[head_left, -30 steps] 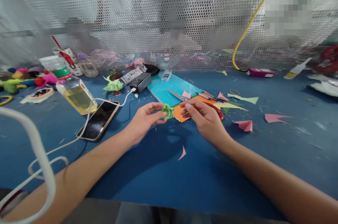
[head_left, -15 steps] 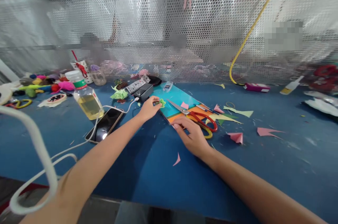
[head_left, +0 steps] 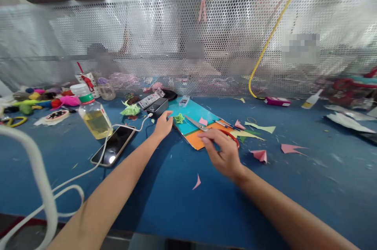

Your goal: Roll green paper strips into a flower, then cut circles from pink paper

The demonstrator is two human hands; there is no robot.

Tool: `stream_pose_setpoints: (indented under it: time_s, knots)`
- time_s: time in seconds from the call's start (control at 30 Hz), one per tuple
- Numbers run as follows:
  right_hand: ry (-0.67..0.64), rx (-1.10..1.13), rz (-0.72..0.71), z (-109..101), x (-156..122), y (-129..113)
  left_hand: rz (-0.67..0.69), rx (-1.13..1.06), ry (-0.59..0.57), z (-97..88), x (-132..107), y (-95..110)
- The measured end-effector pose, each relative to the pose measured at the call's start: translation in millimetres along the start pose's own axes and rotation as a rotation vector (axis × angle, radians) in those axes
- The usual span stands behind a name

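My left hand [head_left: 163,125] is just left of a small twisted green piece [head_left: 179,118], its fingers loosely apart with nothing seen in them. That piece lies on a blue and orange sheet or folder [head_left: 191,140]. My right hand [head_left: 224,152] is over the folder's lower right side, thumb and forefinger tips close together; anything between them is too small to make out. Behind it lie large scissors [head_left: 196,123], blades pointing left and red handle partly covered by the hand. A pink paper scrap [head_left: 203,121] rests beside the blades.
A phone [head_left: 113,146], a white cable [head_left: 85,173] and a bottle of yellow liquid [head_left: 96,118] stand or lie at left. A black box [head_left: 158,107] is beyond my left hand. Paper scraps [head_left: 259,156] are scattered right. A perforated metal screen [head_left: 165,42] borders the blue table [head_left: 165,199].
My left hand has let go of the green piece and drawn back slightly left. My right hand has left the folder's near edge and now covers more of the scissors' handles. The view has shifted.
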State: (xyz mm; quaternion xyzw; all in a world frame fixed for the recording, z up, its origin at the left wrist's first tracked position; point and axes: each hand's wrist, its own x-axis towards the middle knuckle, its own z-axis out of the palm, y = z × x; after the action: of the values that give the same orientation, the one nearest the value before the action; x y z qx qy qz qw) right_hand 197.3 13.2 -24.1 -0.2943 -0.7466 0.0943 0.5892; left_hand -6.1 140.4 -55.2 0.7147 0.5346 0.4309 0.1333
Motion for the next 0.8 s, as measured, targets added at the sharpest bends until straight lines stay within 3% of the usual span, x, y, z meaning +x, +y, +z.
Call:
stream_pose_setpoints:
  time_s: [0.1,0.17,0.23,0.3,0.4,0.63,0.8]
  knots:
    - [0.163,-0.005,0.063,-9,9,1,0.121,0.067,0.006,-4.7,-9,12]
    - [0.243,-0.023,0.144,-11,17,7,0.252,0.096,-0.094,-4.2,-17,26]
    - [0.23,-0.062,0.236,-10,27,18,0.382,0.116,-0.248,0.1,-26,41]
    - [0.108,-0.124,0.322,-9,34,29,0.47,0.132,-0.389,6.5,-34,53]
    - [-0.171,-0.266,0.4,-12,40,43,0.489,0.166,-0.493,13.3,-40,62]
    - [-0.641,-0.556,0.497,-40,40,63,0.418,0.242,-0.539,11.0,-33,54]
    - [-0.781,-0.526,0.495,-51,32,74,0.378,0.313,-0.549,6.6,-28,52]
